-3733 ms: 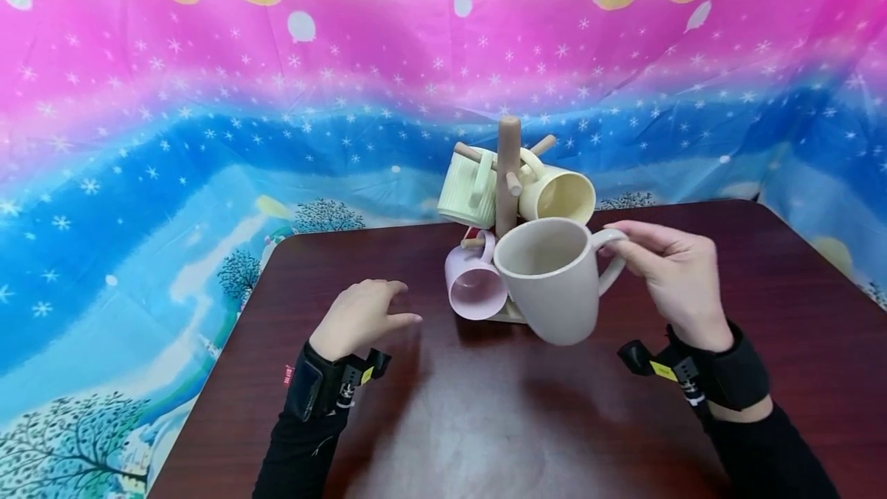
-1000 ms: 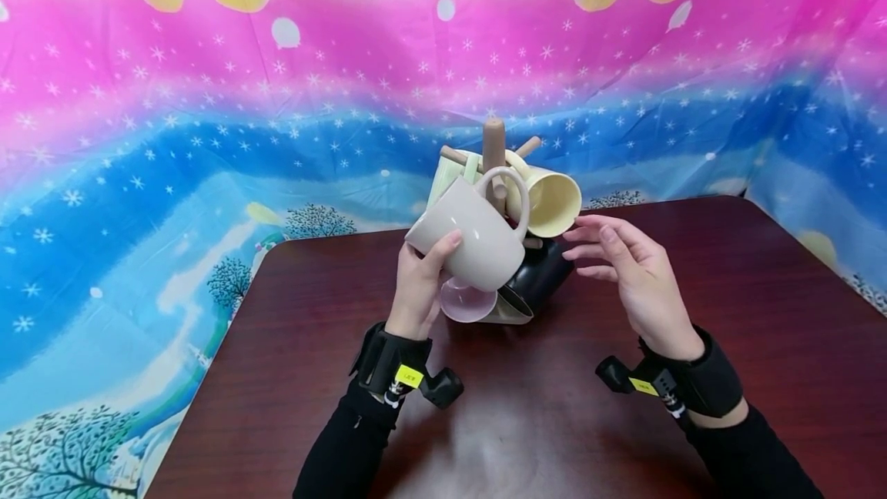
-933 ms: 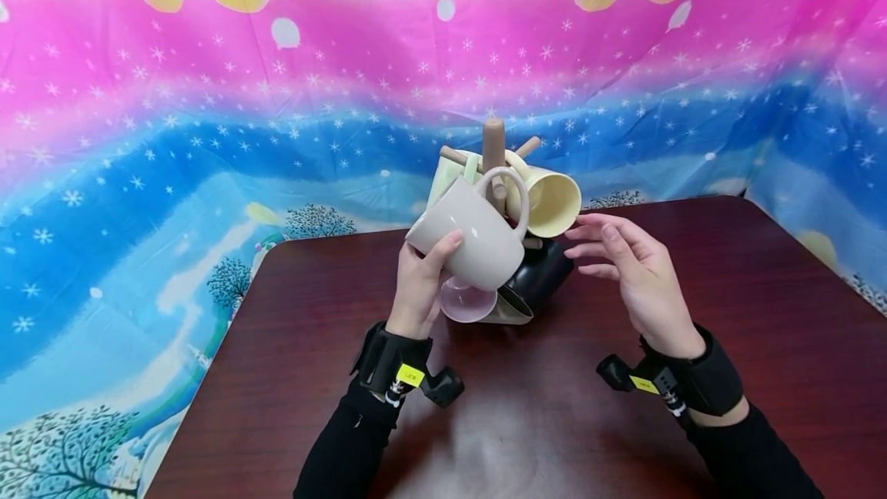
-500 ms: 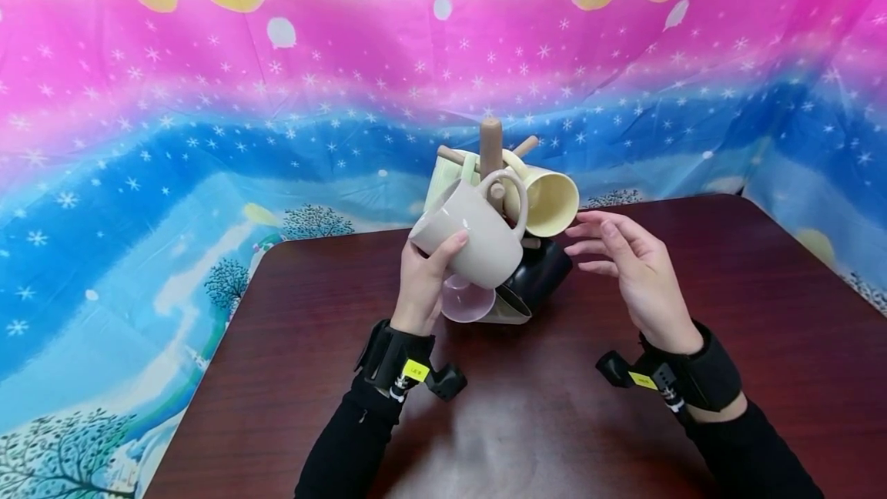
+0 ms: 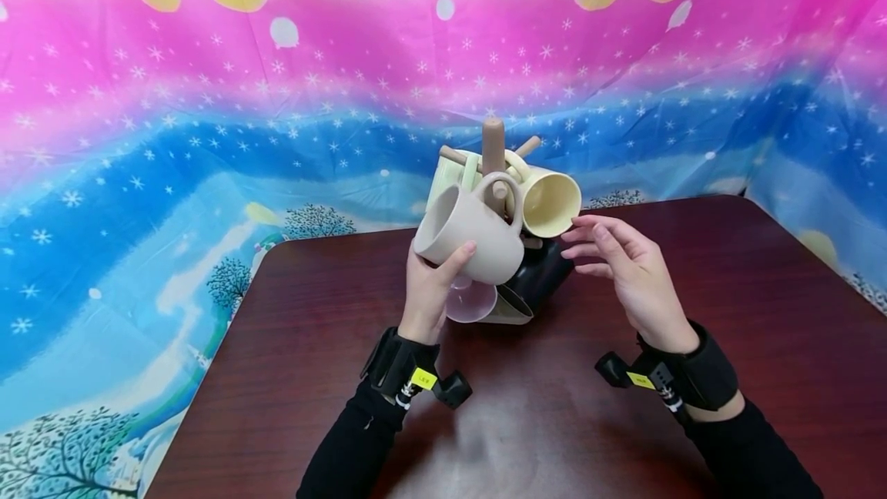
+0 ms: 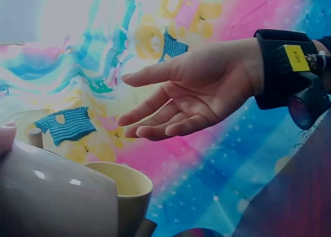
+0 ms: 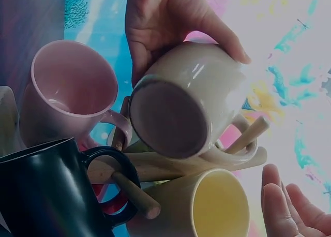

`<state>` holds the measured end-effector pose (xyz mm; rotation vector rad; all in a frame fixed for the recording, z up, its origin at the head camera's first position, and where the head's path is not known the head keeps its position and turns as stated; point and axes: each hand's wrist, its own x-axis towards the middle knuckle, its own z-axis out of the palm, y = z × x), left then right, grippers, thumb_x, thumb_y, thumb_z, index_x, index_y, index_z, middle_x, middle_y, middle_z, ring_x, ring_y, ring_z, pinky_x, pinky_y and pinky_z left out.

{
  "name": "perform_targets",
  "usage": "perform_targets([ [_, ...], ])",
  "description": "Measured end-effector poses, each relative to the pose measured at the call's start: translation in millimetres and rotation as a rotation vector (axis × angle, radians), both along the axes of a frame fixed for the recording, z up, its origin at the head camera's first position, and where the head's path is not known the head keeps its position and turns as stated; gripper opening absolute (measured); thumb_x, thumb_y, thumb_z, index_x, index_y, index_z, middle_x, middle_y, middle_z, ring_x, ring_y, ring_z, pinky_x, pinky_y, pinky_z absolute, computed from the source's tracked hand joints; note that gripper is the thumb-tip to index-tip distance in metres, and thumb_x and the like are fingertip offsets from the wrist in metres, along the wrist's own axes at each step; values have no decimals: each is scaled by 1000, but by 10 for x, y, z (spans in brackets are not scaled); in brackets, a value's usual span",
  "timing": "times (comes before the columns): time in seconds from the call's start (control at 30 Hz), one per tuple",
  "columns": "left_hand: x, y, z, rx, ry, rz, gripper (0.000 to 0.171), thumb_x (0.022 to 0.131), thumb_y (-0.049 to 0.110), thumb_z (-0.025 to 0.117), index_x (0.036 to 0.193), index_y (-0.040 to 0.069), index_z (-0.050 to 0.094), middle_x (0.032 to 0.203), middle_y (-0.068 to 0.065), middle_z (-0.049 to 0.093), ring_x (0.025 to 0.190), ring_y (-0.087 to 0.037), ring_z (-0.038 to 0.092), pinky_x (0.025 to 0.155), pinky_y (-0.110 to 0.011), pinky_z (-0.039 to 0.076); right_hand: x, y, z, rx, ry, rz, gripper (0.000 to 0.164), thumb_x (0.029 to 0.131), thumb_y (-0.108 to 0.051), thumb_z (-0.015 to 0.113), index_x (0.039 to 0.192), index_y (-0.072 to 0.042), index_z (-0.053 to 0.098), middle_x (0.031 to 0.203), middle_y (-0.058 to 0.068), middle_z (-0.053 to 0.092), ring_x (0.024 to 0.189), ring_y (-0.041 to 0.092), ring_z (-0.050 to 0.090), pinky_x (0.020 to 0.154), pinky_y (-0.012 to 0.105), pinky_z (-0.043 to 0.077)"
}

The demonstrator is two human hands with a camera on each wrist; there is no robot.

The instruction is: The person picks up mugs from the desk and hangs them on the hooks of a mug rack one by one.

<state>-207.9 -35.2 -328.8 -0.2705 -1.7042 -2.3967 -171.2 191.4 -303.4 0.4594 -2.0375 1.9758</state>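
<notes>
My left hand (image 5: 428,291) grips a light grey mug (image 5: 474,237) by its body, thumb on the near side. The mug tilts with its mouth to the left and its handle up toward the wooden mug rack (image 5: 493,146). A front peg (image 7: 248,136) shows through the handle loop in the right wrist view. My right hand (image 5: 630,276) holds nothing; its loosely bent fingers are near a yellow mug (image 5: 552,205) and a black mug (image 5: 543,276). In the left wrist view the right hand (image 6: 196,87) is apart from the grey mug.
A pale green mug (image 5: 443,175) and the yellow mug hang on upper pegs. Lower down hang a pink mug (image 5: 471,303), partly covered by the grey one, and the black mug. The rack stands on a dark red-brown table (image 5: 319,306) before a colourful printed cloth (image 5: 374,52).
Earlier my right hand held the grey mug by its handle; now my left hand has it by the body. Lately the left hand has shifted slightly right, turning the mug's mouth more into view.
</notes>
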Motion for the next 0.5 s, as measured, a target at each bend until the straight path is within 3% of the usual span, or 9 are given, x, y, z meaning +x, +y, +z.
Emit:
perform_targets([
  [0.2,17,2,-50,-61,-31,-7,65,74,11,72,131,9,40,125,-10,51,111,-20,51,95,-36,42,-14,2,-1,4,-9,5,35,97,-26,44,121,-1,54,98,-5,67,84,6,66,70,20,53],
  [0.4,48,-13,-66,-91,-75,-20,64,73,9,73,128,8,41,122,-10,52,104,-18,52,81,-29,46,-26,7,-3,2,-19,11,35,97,-26,45,121,-2,54,98,-6,67,84,6,66,70,20,53],
  [0.5,64,-27,-64,-92,-81,-21,66,72,9,74,129,7,40,123,-10,51,105,-18,51,81,-29,46,-32,9,-6,4,-22,12,34,97,-25,45,121,-2,54,98,-6,67,84,6,66,70,20,53],
])
